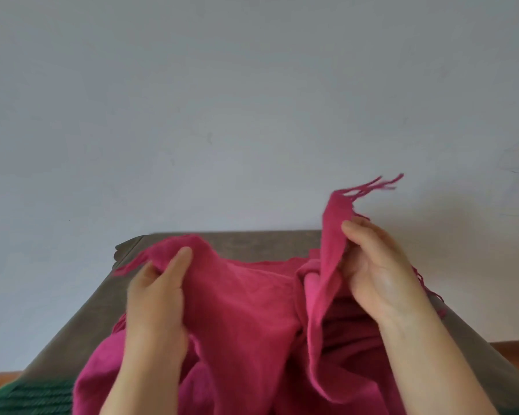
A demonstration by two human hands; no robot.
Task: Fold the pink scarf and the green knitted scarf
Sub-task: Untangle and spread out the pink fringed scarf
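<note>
With both hands up off the brown-grey upholstered bench (72,324), the fringed pink woven scarf (252,310) is mid-air and bunched, not flat. Left hand (156,298) pinches one fringed end, thumb on top and fingers curled under the cloth. Right hand (378,274) grips the other end, fingers curled round the edge, tassels (372,187) sticking up past it. The scarf's middle sags between the hands and spills toward the camera over the bench.

The dark green chunky-knit scarf (33,396) lies at the near left corner of the bench, just beside the pink one, untouched.

Risks as I read them:
- Ends aren't matched; the right end is twisted vertical, so a fold now would probably come out skewed.
- Thumb-only pinch on the left could slip on soft fabric.
- Hanging slack may drag over the green scarf and shift it.
- Motion blur hides the exact finger placement.
</note>
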